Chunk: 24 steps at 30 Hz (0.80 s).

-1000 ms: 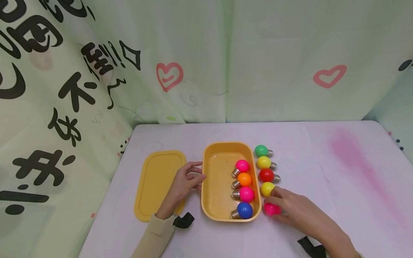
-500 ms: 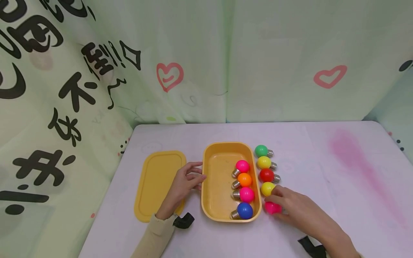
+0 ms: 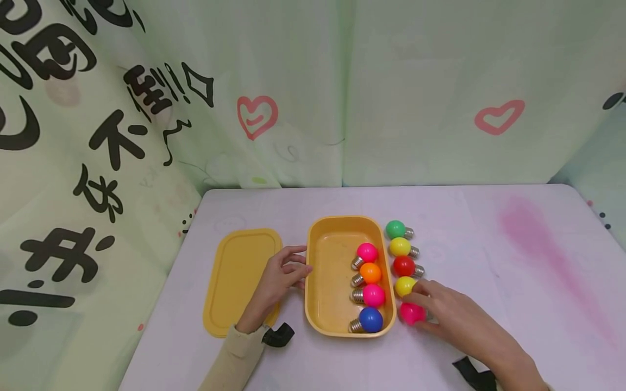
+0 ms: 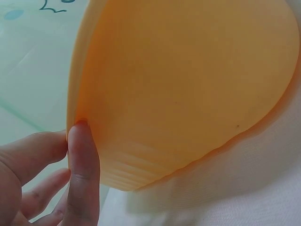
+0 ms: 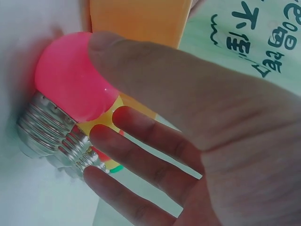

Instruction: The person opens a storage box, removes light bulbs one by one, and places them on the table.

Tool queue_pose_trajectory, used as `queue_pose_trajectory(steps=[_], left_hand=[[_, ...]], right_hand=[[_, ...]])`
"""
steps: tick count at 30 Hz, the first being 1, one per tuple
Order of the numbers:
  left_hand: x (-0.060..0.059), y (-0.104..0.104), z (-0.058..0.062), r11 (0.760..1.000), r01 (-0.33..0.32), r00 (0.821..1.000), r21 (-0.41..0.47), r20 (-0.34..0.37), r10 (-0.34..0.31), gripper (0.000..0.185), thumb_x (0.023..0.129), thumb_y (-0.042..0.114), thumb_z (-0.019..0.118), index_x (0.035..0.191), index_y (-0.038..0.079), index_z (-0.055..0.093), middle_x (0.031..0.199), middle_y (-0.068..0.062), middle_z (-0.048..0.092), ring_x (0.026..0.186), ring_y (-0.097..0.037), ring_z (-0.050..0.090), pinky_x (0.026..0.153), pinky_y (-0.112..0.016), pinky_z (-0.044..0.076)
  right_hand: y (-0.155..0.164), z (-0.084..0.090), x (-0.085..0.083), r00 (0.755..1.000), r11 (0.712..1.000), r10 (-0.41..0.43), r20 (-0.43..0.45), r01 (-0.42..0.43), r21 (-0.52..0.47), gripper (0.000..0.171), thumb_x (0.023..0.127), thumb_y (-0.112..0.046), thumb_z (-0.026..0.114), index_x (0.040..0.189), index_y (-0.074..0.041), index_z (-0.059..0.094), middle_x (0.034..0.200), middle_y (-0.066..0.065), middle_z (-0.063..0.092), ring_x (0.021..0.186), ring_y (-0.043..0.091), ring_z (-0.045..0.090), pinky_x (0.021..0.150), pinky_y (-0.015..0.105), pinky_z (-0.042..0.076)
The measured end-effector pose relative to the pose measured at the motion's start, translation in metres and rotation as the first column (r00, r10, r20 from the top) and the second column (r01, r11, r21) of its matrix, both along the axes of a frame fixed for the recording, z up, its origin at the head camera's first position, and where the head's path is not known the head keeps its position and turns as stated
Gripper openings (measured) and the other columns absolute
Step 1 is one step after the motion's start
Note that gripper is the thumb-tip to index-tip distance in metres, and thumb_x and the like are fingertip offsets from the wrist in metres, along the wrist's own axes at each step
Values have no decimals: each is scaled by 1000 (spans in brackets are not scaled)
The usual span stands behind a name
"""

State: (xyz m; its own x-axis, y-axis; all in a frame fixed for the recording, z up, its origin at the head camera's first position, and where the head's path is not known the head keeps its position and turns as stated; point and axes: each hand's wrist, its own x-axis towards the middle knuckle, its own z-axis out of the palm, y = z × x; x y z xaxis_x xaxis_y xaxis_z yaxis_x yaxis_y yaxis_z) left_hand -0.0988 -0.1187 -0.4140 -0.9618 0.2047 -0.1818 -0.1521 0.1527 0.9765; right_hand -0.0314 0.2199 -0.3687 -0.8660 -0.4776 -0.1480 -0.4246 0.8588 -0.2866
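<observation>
My right hand (image 3: pixel 445 309) holds a pink toy light bulb (image 3: pixel 412 313) lying at the near end of a row, right of the yellow container (image 3: pixel 325 320). In the right wrist view, the thumb (image 5: pixel 136 61) lies over the pink globe, beside its silver screw base (image 5: pixel 44 122); the other visible fingers are spread below it. My left hand (image 3: pixel 281 274) rests its fingertips against the container's left rim. Up close, a finger (image 4: pixel 84 165) touches the wall just under the lip. Inside, along the right, lie pink (image 3: pixel 367 251), orange (image 3: pixel 370 272), pink (image 3: pixel 374 295) and blue (image 3: pixel 371 319) bulbs.
Beyond the held bulb, the row continues with yellow (image 3: pixel 404 286), red (image 3: pixel 404 266), yellow (image 3: pixel 400 246) and green (image 3: pixel 395 229) bulbs. A flat yellow lid (image 3: pixel 239 271) lies left of the container, partly behind the left hand. A printed curtain (image 3: pixel 415 92) hangs behind the table (image 3: pixel 489 244).
The pink bulb in my right hand has turned or shifted slightly, so that more of its globe shows. The left hand and the container stay as they were.
</observation>
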Motion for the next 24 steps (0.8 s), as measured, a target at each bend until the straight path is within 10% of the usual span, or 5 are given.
queue_pose_trajectory(steps=[24], left_hand=[[0, 0, 1, 1000, -13, 1000, 28, 25, 13, 50, 89, 10, 74, 135, 6, 56, 106, -14, 62, 72, -18, 65, 64, -29, 61]], right_hand=[[-20, 22, -24, 971, 992, 110, -211, -122, -43, 41, 74, -23, 88, 110, -11, 73, 106, 1, 63, 95, 15, 61, 79, 31, 60]])
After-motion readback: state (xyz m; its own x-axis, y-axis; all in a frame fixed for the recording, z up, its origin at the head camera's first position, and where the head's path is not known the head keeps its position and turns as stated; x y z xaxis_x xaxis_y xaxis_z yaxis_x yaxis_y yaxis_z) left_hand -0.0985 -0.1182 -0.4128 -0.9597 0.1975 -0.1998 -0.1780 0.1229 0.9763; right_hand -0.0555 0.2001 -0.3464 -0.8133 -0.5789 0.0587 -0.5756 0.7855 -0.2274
